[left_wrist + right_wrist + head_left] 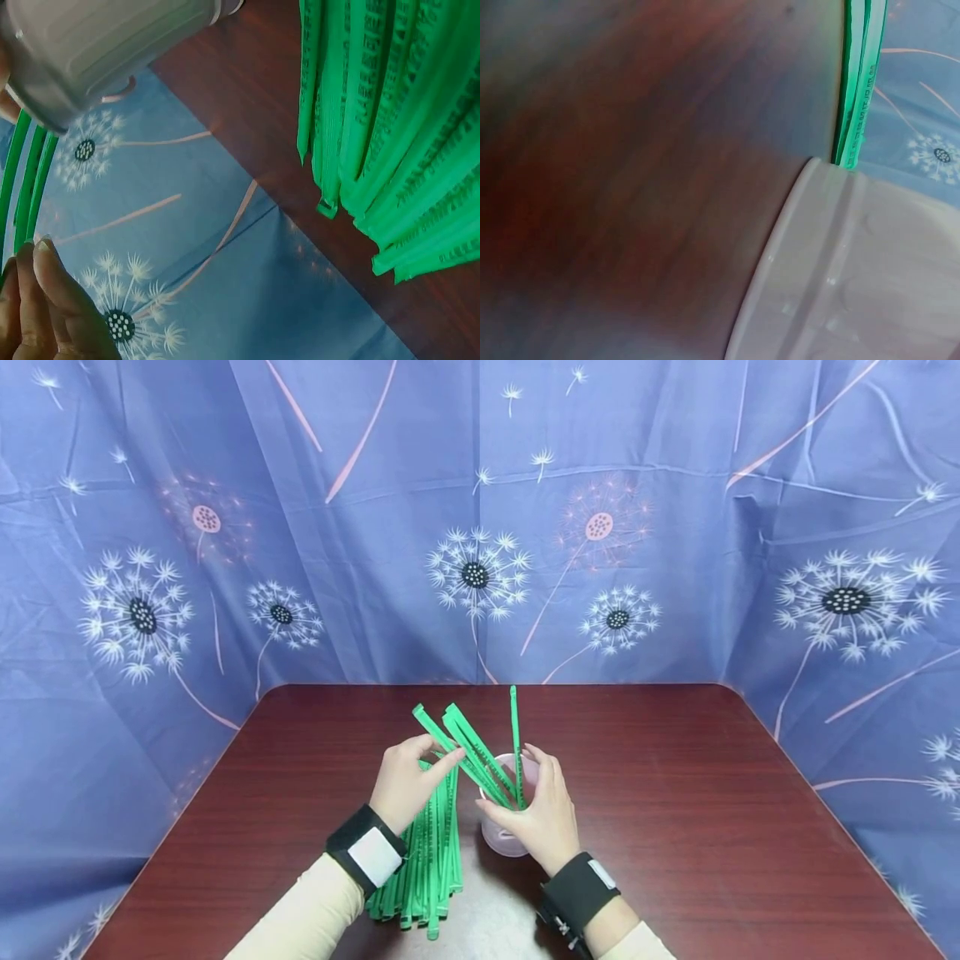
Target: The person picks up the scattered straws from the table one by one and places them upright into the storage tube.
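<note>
Between my hands a small pale plastic cup (504, 842) stands on the table. My right hand (546, 817) grips it around the rim, thumb at the front left and fingers at the far right. My left hand (405, 783) pinches a long, thin green stick packet (427, 719) whose lower end reaches into the cup. Other green stick packets (472, 735) lean left in the cup, and one packet (514, 714) rises nearly upright. The left wrist view shows the fingertips (46, 259) pressed together at the packets. The right wrist view shows the cup wall (885, 255), with the right hand unclear.
A fanned pile of green stick packets (423, 868) with dark printing lies under and beside the left wrist. The dark red-brown table (712, 827) has rounded far corners. A blue curtain (390, 568) with dandelion prints hangs around its back and sides.
</note>
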Tool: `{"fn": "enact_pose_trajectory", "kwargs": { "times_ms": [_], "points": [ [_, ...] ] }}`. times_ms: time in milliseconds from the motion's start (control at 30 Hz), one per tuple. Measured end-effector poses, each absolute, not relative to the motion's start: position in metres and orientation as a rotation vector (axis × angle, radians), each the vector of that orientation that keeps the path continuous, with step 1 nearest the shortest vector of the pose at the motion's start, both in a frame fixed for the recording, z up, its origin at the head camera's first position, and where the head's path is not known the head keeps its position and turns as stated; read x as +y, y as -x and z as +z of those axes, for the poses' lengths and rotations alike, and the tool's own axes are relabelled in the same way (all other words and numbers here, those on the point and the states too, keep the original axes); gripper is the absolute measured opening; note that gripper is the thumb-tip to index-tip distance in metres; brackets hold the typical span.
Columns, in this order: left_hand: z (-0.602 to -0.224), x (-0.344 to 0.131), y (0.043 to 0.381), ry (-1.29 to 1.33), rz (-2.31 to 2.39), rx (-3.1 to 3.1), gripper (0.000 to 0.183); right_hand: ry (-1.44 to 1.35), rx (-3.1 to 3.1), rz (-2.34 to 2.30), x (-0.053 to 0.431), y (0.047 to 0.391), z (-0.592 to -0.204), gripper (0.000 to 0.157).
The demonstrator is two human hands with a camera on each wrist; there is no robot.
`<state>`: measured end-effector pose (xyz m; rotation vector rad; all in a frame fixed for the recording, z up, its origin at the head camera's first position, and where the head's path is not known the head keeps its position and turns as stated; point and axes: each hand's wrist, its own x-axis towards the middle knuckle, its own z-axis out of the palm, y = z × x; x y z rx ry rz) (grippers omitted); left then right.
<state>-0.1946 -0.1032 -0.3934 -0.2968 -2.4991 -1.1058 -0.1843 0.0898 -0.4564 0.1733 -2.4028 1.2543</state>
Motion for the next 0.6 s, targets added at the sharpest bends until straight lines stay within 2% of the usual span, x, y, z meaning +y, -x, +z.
{"fn": "enact_pose_trajectory", "kwargs": {
  "times_ms": [600],
  "points": [
    [-0.409, -0.097, 0.192, 0.304, -1.119, -2.72, 0.023, -0.2, -2.399, 1.232, 0.09, 0.184, -0.458, 0.093]
  ]
}}
